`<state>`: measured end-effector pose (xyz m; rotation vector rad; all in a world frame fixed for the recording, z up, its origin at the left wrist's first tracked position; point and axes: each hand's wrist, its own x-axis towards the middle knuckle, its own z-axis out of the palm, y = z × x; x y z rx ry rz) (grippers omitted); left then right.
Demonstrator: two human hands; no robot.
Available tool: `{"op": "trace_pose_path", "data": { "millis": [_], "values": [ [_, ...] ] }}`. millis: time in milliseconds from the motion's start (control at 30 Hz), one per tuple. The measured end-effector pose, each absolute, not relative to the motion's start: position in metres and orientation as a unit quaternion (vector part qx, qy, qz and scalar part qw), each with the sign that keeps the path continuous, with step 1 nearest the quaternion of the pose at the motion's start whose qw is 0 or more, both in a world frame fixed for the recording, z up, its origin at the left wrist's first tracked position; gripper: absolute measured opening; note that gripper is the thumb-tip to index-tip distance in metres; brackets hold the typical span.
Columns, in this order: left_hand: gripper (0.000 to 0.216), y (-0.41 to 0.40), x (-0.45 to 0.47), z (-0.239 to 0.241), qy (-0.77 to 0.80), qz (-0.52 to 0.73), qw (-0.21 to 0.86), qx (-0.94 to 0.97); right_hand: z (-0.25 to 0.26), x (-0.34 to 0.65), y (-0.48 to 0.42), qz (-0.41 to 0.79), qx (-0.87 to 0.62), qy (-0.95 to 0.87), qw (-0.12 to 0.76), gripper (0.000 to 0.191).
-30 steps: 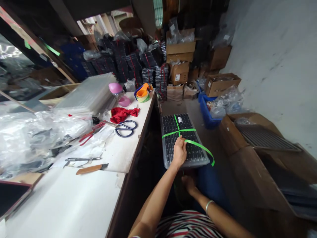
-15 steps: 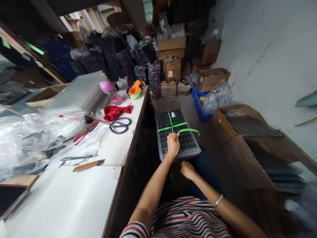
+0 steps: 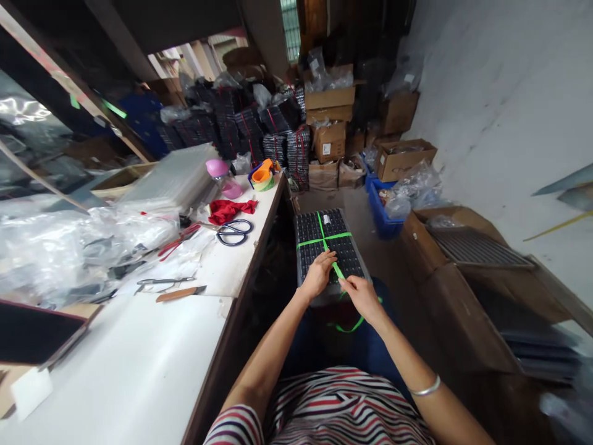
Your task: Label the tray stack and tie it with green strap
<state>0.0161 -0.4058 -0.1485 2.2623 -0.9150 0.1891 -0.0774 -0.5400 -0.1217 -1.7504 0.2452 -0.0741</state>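
Note:
A stack of black gridded trays [image 3: 307, 227] in clear plastic rests at my knees, with green strap [image 3: 337, 235] crossed over its top. My left hand [image 3: 319, 273] lies on the near part of the stack, its fingers closed on the strap near the crossing. Just to the right, my right hand [image 3: 362, 296] pinches the same strap, drawn tight between both hands. The strap's loose tail hangs in a curl below my right hand. A small white label [image 3: 327, 219] sits on the far end of the top tray.
On the white workbench [image 3: 171, 352] to the left lie scissors [image 3: 234, 233], a wooden-handled knife [image 3: 178, 294], a red cloth [image 3: 230, 212] and tape rolls [image 3: 262, 175]. A blue crate [image 3: 386, 213] and an open carton [image 3: 428, 232] stand right. Strapped tray stacks [image 3: 298, 157] stand behind.
My right hand has come up from under the near edge of the stack and taken the strap. The strap's free end, earlier pointing right, now runs toward me. My view has shifted slightly.

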Motion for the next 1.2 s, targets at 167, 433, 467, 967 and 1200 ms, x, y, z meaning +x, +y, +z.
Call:
{"op": "trace_pose_path", "data": {
  "millis": [167, 433, 467, 967, 1200],
  "values": [
    [0.028, -0.416, 0.05, -0.134, -0.345, 0.053, 0.249, 0.904, -0.124, -0.087, -0.518, 0.029, -0.661, 0.099, 0.743, 0.043],
    [0.032, -0.443, 0.14, -0.095, -0.323, -0.142, 0.106, 0.93, -0.124, -0.094, -0.536, 0.068, -0.47, 0.156, 0.866, 0.046],
    [0.032, -0.444, 0.147, -0.092, -0.321, -0.172, 0.095, 0.927, -0.125, -0.094, -0.538, 0.069, -0.453, 0.163, 0.874, 0.046],
    [0.033, -0.461, 0.165, -0.07, -0.266, -0.252, 0.006, 0.93, -0.144, -0.15, -0.557, 0.039, -0.492, 0.252, 0.833, 0.061],
    [0.036, -0.47, 0.122, -0.09, -0.219, -0.093, -0.016, 0.971, -0.159, -0.19, -0.526, 0.056, -0.674, 0.13, 0.725, 0.048]
  ]
}}
